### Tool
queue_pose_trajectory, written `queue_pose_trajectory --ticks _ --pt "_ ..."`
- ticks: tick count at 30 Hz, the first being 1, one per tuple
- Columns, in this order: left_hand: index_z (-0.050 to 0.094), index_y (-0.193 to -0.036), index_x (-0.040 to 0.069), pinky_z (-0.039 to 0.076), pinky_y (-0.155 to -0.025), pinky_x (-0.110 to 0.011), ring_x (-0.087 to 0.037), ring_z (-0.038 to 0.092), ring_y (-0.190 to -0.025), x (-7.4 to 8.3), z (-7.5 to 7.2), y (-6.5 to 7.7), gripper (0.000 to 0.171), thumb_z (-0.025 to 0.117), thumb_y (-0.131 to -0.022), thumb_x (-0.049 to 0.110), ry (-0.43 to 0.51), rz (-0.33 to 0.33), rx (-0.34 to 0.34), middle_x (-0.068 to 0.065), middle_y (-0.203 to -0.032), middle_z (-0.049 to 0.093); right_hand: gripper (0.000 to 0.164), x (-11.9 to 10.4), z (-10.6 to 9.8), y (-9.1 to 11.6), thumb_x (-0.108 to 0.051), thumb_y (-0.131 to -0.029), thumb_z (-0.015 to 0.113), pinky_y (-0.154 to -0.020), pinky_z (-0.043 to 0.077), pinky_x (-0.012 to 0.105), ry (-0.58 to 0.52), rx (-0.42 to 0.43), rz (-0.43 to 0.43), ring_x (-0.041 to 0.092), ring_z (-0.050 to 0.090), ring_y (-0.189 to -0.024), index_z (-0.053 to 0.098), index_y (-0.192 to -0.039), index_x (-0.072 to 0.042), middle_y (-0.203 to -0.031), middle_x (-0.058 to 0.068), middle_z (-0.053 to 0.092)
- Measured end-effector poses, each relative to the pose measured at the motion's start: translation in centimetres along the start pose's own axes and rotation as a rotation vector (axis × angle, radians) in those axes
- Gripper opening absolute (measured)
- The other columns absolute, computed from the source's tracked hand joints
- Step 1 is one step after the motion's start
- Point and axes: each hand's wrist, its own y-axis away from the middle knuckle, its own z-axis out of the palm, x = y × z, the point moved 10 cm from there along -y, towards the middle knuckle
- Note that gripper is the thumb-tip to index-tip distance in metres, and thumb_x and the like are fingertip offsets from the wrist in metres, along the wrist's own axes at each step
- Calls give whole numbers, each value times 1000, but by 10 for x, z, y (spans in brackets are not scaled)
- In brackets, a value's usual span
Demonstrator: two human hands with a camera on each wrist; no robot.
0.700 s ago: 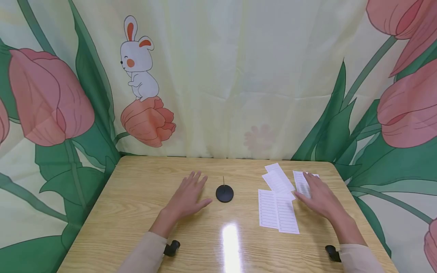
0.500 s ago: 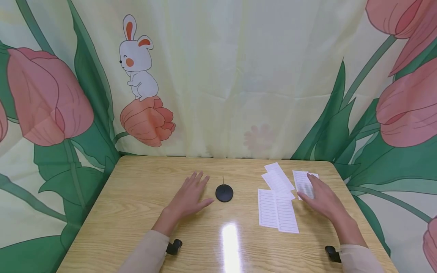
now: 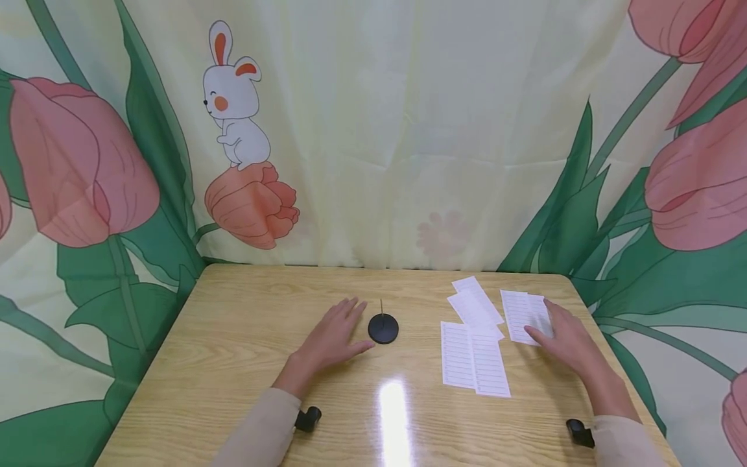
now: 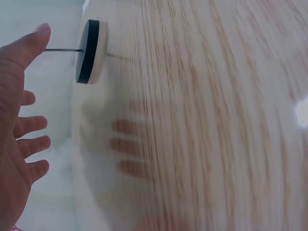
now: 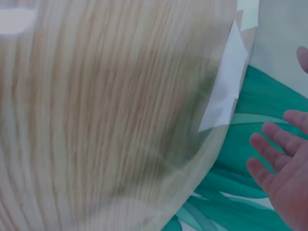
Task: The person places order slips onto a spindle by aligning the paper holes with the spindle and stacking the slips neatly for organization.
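at the left, a pink tulip (image 3: 84, 162) and a white rabbit (image 3: 236, 97) are seen printed on the pale curtain (image 3: 350, 130) behind the wood-grain table (image 3: 192, 363). in front of these, the left hand (image 3: 329, 334) is held out above the tabletop, its fingers loosely extended and its thumb set apart; nothing is gripped by it. the black stand (image 3: 383, 330) is placed near the middle of the table, just beside that thumb; whether it is touched cannot be told. its base is shaped as a flat, round, dark disc, from which a thin spike (image 4: 63, 49) is raised, bare along its visible length. farther right, several white slips (image 3: 458, 355) are laid flat, partly overlapped and turned at different angles; the nearer ones are marked with rows of fine ruled lines, too small to be read. beyond them, near the table's right edge, two more sheets (image 3: 521, 318) are found, one lapped over the other and ruled alike. these are partly covered in the head view by the right hand (image 3: 569, 340), whose fingers are relaxed and spread, with nothing held.
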Motion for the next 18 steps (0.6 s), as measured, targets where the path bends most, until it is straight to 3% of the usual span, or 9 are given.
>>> queue_pose_trajectory --ticks 11,18 --pt "37 -160 11 30 -123 -49 -34 36 -152 1 13 -12 93 72 -90 60 66 -25 -13 -13 -162 41 95 28 3 0 -51 -101 58 -109 28 76 -24 -25 80 65 28 -135 22 -151 22 -148 49 28" --pt "41 -157 9 34 -121 -49 -32 40 -148 5 19 -21 92 78 -87 56 96 -6 3 -10 -158 47 92 42 3 1 -48 -104 55 -104 37 73 -86 -18 125 61 41 -125 23 -147 27 -137 47 41"
